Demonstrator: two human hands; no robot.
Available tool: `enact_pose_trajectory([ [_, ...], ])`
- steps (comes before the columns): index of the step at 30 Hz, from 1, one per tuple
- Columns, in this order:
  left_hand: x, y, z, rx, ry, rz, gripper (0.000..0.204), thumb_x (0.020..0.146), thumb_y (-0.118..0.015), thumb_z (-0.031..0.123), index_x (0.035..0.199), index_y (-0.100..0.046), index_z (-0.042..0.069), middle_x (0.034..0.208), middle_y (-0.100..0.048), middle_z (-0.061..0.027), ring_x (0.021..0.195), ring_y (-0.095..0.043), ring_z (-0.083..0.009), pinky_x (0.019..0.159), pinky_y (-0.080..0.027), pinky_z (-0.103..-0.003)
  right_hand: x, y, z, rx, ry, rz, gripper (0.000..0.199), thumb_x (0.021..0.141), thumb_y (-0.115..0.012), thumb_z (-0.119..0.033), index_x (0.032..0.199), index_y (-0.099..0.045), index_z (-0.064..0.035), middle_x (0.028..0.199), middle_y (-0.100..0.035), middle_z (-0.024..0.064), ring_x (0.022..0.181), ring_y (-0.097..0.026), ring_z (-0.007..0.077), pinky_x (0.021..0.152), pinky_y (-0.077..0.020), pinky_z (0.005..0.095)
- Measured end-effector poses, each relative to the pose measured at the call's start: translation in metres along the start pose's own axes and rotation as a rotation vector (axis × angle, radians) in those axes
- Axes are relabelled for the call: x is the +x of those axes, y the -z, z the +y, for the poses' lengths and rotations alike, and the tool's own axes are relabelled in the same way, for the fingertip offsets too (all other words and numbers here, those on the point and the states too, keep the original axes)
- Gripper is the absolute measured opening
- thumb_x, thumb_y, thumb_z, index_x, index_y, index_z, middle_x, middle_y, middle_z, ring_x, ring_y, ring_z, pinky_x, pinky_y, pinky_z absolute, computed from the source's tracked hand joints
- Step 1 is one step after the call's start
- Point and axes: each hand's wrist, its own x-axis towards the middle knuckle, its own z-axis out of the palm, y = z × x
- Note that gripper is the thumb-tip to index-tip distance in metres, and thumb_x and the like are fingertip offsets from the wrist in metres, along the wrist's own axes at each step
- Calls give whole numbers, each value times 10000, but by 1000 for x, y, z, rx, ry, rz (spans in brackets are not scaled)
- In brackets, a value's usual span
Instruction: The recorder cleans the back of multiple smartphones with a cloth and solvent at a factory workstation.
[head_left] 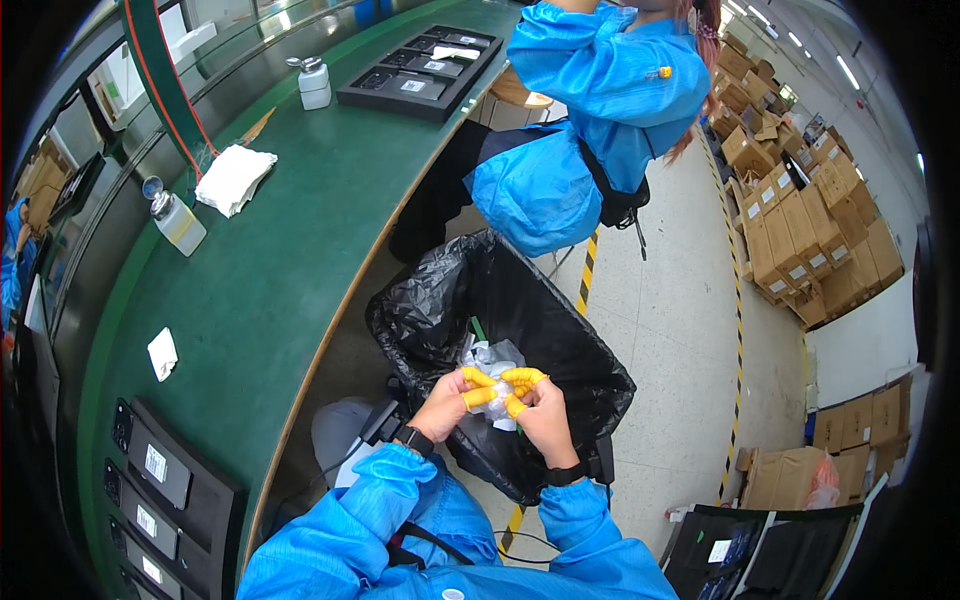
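Green and curved, the table (pixel 300 260) sweeps along the person's left, with a bin lined by a black bag (pixel 560 330) standing on the floor just beside it. Both hands meet over the open mouth of that bag — the left hand (pixel 445 405) and the right hand (pixel 543 415) each wear yellow finger covers and pinch a crumpled scrap of clear film (pixel 497 400) between their fingertips. Held there, any loose bit would drop straight into the bag, where more crumpled clear wrapping (pixel 487 357) already lies. On the table sit two small pump bottles (pixel 178 220), a folded white cloth (pixel 234 178), a little white scrap (pixel 162 353) and black trays (pixel 425 70) of parts — all well apart from the hands. A co-worker in a blue coat (pixel 590 110) sits further along the table, and cardboard boxes (pixel 810 230) are stacked against the far wall.
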Motion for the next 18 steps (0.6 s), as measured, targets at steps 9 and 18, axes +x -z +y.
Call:
enact_pose_trajectory([
  [9, 1, -5, 14, 630, -183, 175, 148, 847, -664, -7, 995, -648, -11, 897, -662, -41, 803, -627, -115, 705, -517, -261, -2, -6, -2, 155, -50, -14, 314, 792, -646, 56, 1100, -599, 22, 994, -642, 83, 876, -617, 137, 773, -496, 250],
  [18, -5, -18, 11, 869, -266, 449, 179, 781, -718, -28, 952, -664, -27, 881, -657, -103, 788, -655, -154, 695, -531, -275, 0, -10, -3, 283, -147, 1, 310, 805, -612, 97, 1105, -559, 46, 1033, -627, 104, 938, -616, 158, 830, -498, 257],
])
